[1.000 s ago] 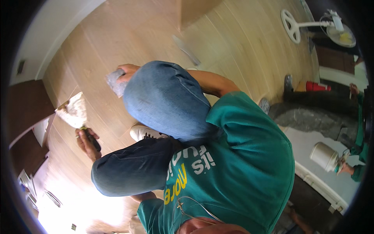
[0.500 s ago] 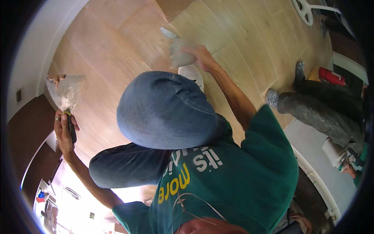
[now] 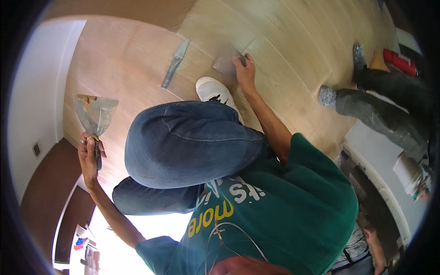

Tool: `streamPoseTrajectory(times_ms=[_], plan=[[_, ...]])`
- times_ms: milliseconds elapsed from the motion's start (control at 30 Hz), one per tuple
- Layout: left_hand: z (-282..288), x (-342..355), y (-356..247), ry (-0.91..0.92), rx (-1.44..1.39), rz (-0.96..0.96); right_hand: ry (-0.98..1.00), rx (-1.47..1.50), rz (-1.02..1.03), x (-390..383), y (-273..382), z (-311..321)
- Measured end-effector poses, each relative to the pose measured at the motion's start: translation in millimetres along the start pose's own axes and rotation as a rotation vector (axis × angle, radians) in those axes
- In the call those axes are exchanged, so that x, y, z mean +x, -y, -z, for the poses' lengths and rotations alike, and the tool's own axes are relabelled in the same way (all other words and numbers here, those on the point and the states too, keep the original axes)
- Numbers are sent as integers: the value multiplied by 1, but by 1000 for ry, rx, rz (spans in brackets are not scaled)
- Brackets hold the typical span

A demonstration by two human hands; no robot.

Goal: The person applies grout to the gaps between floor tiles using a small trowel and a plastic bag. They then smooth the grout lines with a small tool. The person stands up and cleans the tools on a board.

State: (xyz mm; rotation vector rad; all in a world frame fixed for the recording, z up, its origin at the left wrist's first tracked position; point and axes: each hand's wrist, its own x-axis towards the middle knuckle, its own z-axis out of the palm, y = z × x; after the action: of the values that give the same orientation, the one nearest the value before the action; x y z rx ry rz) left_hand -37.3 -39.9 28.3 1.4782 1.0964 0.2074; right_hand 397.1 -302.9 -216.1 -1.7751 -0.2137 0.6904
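In my left hand (image 3: pixel 89 156) is a wide putty knife (image 3: pixel 97 112), gripped by its dark handle with the flared blade pointing away from me. Brown residue sticks to the blade near its far edge. My right hand (image 3: pixel 246 73) is low over the floor beyond my shoe, closed on a flat brownish tool (image 3: pixel 225 63) with a dark part at the fingers. Motion smears this tool, so its exact kind is unclear. Left of it, a narrow-bladed tool (image 3: pixel 175 65) with a grey handle lies on the floor.
I crouch on a wood-look plank floor (image 3: pixel 293 64), my white shoe (image 3: pixel 213 89) near the right hand. A brown sheet (image 3: pixel 123 9) lies at the far edge. White wall (image 3: pixel 39 87) bounds the left. At right are another person's legs (image 3: pixel 376 103), a red object (image 3: pixel 398 62) and a white container (image 3: pixel 407 168).
The whole view has shifted. My right hand has moved to the right of the narrow-bladed tool, which now shows fully on the floor. My left hand still holds the putty knife.
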Motion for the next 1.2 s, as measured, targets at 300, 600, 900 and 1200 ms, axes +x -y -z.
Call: streamPoseTrajectory(times_ms=[300,600,900,1200], plan=[[-31,-5,-88,91,133,7,-89,-47,-63,-17,32,-57],[-77,-28,-162,165,200,-48,83,26,26,-80,104,-26],[-108,-24,-194,338,385,-22,244,706,-287,-114,149,42],[-110,-26,-162,415,427,-60,394,-599,1206,-102,256,47]])
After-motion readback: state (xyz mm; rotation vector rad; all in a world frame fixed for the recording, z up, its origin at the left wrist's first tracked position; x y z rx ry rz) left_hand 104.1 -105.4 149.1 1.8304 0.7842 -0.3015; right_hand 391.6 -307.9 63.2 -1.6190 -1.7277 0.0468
